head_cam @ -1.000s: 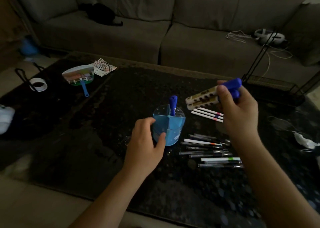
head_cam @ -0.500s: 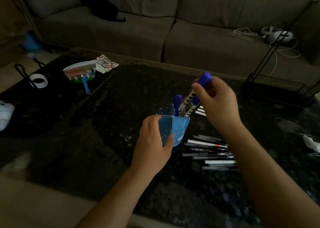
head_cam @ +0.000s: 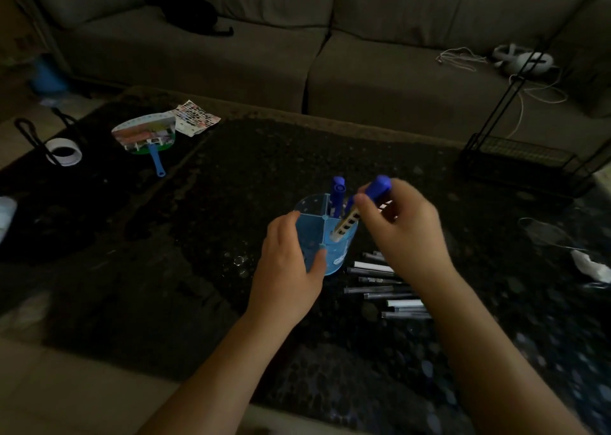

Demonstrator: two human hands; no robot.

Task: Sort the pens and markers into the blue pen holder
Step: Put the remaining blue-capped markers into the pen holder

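Observation:
A translucent blue pen holder [head_cam: 337,253] with divided compartments stands mid-table. My left hand [head_cam: 284,269] grips its near left side. My right hand [head_cam: 403,226] pinches the blue cap of a cream marker [head_cam: 347,224], whose lower end sits inside the holder's right compartment, tilted. Another blue-capped marker [head_cam: 338,193] stands upright in a rear compartment. Several pens and markers [head_cam: 386,286] lie in a row on the table right of the holder, partly hidden by my right forearm.
A dark stone table [head_cam: 231,236] carries a hand fan with a blue handle [head_cam: 145,137], a printed leaflet [head_cam: 195,120] and a tape roll [head_cam: 64,150] at the far left. A black wire rack [head_cam: 515,157] stands far right. A sofa [head_cam: 264,38] lies behind.
My right hand has brought the cream marker from above the table's right down into the holder, tip first. My left hand has stayed on the holder.

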